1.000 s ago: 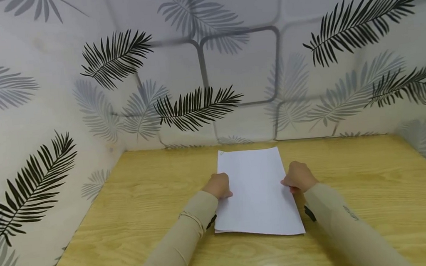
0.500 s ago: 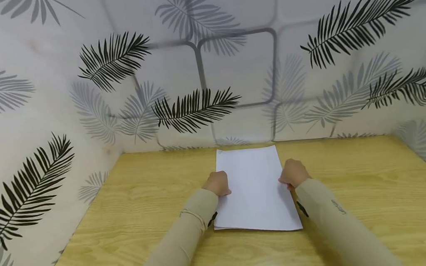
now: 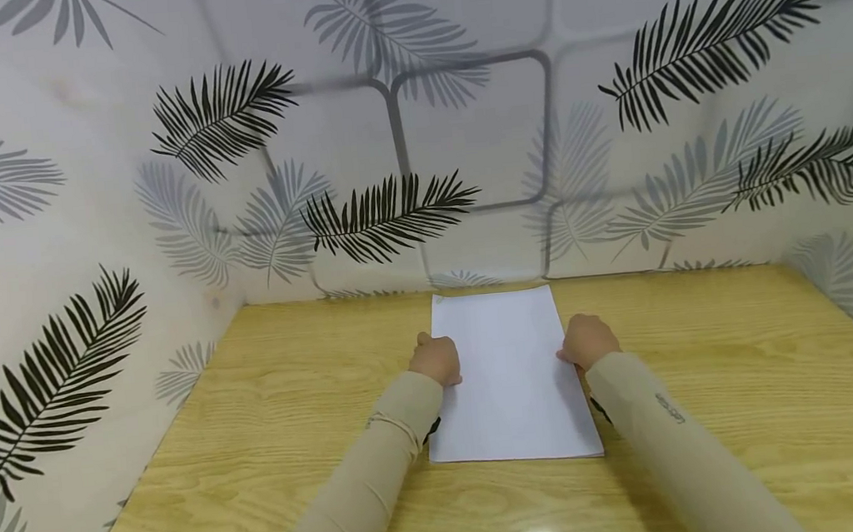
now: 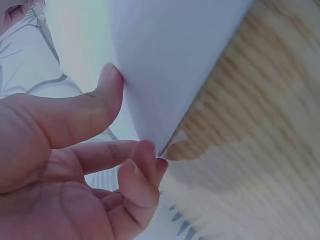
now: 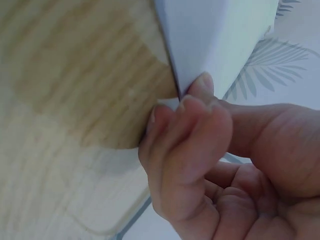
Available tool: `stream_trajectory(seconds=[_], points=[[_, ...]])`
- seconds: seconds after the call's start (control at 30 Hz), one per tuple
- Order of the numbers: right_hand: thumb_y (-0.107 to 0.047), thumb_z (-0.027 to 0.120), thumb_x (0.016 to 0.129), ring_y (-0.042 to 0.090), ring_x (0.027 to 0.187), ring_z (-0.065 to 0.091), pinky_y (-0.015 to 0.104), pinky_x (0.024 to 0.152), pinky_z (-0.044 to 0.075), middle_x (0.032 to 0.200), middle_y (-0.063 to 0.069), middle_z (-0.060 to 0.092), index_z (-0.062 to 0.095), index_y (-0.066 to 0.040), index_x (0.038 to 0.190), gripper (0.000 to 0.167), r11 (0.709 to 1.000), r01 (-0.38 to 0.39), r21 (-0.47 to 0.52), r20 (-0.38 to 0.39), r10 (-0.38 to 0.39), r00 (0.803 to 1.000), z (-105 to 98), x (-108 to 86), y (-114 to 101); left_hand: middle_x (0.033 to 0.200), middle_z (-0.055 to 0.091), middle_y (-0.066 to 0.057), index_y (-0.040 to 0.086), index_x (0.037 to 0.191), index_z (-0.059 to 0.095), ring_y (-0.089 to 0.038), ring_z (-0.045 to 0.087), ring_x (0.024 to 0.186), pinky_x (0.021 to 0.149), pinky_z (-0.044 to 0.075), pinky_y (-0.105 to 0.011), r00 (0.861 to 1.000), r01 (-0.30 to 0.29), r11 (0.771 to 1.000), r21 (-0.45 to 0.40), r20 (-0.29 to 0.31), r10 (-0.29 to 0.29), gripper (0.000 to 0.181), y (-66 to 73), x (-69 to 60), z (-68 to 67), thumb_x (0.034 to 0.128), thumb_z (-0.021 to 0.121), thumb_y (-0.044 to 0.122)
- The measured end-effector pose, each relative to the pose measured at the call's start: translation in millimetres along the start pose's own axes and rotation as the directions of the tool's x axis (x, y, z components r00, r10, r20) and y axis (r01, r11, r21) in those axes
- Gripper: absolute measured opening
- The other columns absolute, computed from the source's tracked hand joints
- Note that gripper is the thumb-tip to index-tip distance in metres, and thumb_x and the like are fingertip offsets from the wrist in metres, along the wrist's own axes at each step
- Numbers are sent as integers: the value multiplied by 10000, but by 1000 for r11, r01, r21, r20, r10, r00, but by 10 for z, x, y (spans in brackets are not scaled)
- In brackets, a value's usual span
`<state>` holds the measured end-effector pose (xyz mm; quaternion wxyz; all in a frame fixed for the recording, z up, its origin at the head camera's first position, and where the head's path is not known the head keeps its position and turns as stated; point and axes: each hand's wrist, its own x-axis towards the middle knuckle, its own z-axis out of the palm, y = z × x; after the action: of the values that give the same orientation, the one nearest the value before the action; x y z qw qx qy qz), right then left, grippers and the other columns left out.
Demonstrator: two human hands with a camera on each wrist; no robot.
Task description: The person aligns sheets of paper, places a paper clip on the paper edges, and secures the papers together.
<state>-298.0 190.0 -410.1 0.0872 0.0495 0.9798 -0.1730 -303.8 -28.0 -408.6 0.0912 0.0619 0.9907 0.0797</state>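
Observation:
A thin stack of white paper (image 3: 510, 376) lies flat on the wooden table, its long sides pointing away from me. My left hand (image 3: 437, 360) is at its left edge. In the left wrist view the thumb presses on the top of the paper (image 4: 155, 60) and the curled fingers (image 4: 137, 185) meet its side edge. At the opposite edge is my right hand (image 3: 589, 341). Its thumb lies on the paper and its curled fingers (image 5: 190, 135) bear against the side, pinching the edge in the right wrist view. How many sheets there are cannot be told.
The wooden table (image 3: 313, 350) reaches back to a pale wall (image 3: 476, 137) with a printed leaf pattern. A similar leaf-patterned surface (image 3: 34, 247) closes off the left side. A light reflection shows near the table's front.
The near edge of the paper, earlier slightly lifted and uneven, now lies straighter and flatter. The left hand's index finger or knuckle has risen a little. Both hands stay at the paper's sides.

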Motion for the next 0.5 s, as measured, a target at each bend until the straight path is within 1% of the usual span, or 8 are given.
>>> stream_trajectory(seconds=[0.07,0.13,0.27,0.37,0.43,0.5], points=[[-137,716,872,351,844,660,450,763,546,982,301,660,631,179,988,347,1000,-3,0,-6,3,1000,11,-2,4,1184,491,-289,-67,1080,655,-340,544,1039,839,516,-400,1000,14,1000,-16,-3,-14,343,17,-55,-38,856,750,174],[-130,713,874,372,869,663,450,757,549,995,308,655,622,187,1009,356,1000,6,-2,-17,-6,1000,16,-12,3,1174,496,-267,-48,1081,660,-344,532,1073,850,511,-410,1000,17,1000,-11,-3,-17,330,18,-70,-53,861,744,182],[-108,711,872,408,880,657,451,741,552,972,324,646,593,209,1009,365,999,45,-2,-54,-45,998,14,-44,15,1132,494,-244,-42,1055,665,-347,508,1074,829,503,-425,1000,17,999,-32,1,-17,302,1,-41,-50,858,737,175],[-74,693,874,408,855,655,451,723,551,937,326,643,592,210,970,316,998,69,7,-76,-69,995,2,-79,39,1144,485,-260,-47,1022,662,-368,488,1082,823,500,-440,1000,-9,996,-84,-1,9,288,-38,-29,-56,856,732,178],[-7,600,894,365,765,647,435,659,550,870,303,644,601,183,887,190,997,80,24,-98,-77,992,-10,-111,49,1139,504,-267,-49,998,660,-380,485,1079,824,494,-451,999,-39,993,-113,-19,37,295,-91,3,-55,868,723,208],[31,536,888,332,713,634,427,606,543,835,287,645,609,152,827,154,996,80,31,-120,-76,990,-33,-142,44,1146,513,-276,-52,993,653,-402,474,1099,843,484,-466,997,-71,987,-145,-39,66,302,-145,24,-80,906,683,235]])
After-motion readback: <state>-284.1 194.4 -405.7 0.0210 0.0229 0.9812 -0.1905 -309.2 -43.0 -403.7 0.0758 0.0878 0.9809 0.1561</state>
